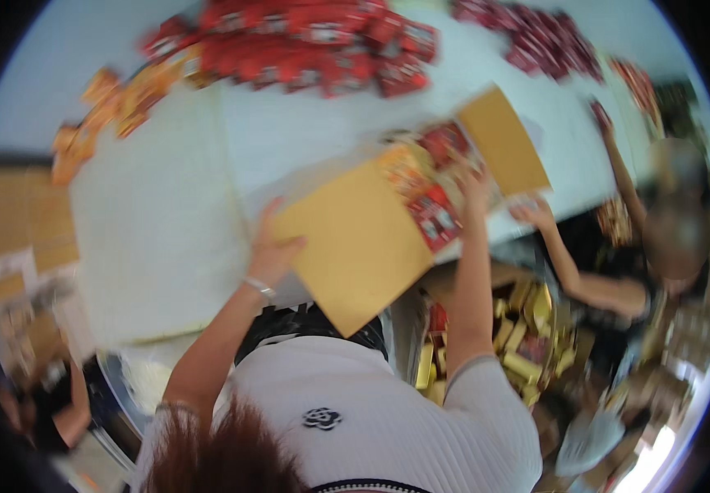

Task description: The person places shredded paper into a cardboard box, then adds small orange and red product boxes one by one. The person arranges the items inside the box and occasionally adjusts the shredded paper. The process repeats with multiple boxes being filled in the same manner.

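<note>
A gold box or tray with wide flaps lies at an angle on the white table; its large near flap [355, 246] spreads towards me and a smaller flap [506, 142] stands out at the far right. My left hand [274, 246] grips the left edge of the large flap. Inside are an orange packet [403, 171], a red packet [435, 215] and a dark red packet [445, 143]. Over the right side of these contents lies my right hand [469, 182], fingers spread on or just above them; blur hides whether it grips anything.
Red packets [293, 49] are piled along the far side, orange packets [105, 105] at left, maroon packets [546, 43] at right. A co-worker's hand [533, 212] is near the box's right flap. Below the table edge, a carton holds gold boxes [521, 363].
</note>
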`<state>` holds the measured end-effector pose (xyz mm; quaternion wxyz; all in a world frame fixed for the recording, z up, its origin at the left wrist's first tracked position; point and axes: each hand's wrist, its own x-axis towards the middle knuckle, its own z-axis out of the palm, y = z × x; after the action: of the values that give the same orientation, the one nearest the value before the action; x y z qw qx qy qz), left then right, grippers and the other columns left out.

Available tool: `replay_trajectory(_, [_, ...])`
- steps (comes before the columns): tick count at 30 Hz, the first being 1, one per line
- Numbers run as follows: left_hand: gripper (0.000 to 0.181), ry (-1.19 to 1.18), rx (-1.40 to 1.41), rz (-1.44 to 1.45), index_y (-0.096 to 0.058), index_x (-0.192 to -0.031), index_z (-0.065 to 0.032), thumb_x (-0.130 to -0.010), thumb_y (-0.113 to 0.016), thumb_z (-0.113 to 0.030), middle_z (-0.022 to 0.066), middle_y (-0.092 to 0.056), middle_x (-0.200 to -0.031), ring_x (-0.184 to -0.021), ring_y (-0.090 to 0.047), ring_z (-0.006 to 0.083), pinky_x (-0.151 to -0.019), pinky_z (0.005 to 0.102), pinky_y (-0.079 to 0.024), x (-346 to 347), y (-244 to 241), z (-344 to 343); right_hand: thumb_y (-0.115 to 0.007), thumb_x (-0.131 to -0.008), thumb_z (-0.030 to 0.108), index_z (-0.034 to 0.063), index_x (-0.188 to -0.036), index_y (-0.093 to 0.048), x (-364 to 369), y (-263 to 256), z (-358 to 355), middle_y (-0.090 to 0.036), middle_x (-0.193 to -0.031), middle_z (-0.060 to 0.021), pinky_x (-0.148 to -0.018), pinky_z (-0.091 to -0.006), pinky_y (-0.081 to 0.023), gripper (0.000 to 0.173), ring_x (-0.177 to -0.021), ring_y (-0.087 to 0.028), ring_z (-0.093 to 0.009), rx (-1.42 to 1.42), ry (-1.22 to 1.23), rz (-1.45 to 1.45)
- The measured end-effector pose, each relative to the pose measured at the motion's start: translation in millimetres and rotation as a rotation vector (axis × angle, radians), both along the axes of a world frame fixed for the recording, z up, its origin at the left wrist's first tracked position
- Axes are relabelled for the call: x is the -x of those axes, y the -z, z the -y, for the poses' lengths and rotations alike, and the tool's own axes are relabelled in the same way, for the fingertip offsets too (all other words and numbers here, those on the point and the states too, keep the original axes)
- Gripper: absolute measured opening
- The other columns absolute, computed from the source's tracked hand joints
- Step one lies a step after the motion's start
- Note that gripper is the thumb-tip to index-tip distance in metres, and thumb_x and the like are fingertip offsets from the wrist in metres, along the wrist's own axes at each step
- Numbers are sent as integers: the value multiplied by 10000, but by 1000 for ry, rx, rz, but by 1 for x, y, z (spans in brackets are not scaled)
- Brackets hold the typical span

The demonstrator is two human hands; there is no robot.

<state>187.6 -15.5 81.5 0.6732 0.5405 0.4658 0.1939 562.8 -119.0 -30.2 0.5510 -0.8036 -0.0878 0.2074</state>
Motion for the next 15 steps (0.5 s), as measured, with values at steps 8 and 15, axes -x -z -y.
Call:
replay_trajectory(8, [949, 214, -464, 462, 39, -1350, -117, -695, -646, -78, 141, -270, -1325, -1172, -348, 265, -979, 352, -286, -206, 43, 13, -411, -846, 417, 30, -1288, -242, -66, -189, 101, -330, -1273, -125, -918, -371, -278, 611, -1109, -348, -252, -667, -647, -532])
replay_trajectory(15, [481, 379, -415, 187, -405, -1201, -55, -798, -530, -285, 163, -510, -1115, -1019, -496, 291, -861, 364, -384, -29, -15, -2, -535, -835, 263, -44, -986, -561, 178, -285, -12, -533, -898, -128, -591, -262, -434, 343, -687, -518, -193, -612, -10, 1070])
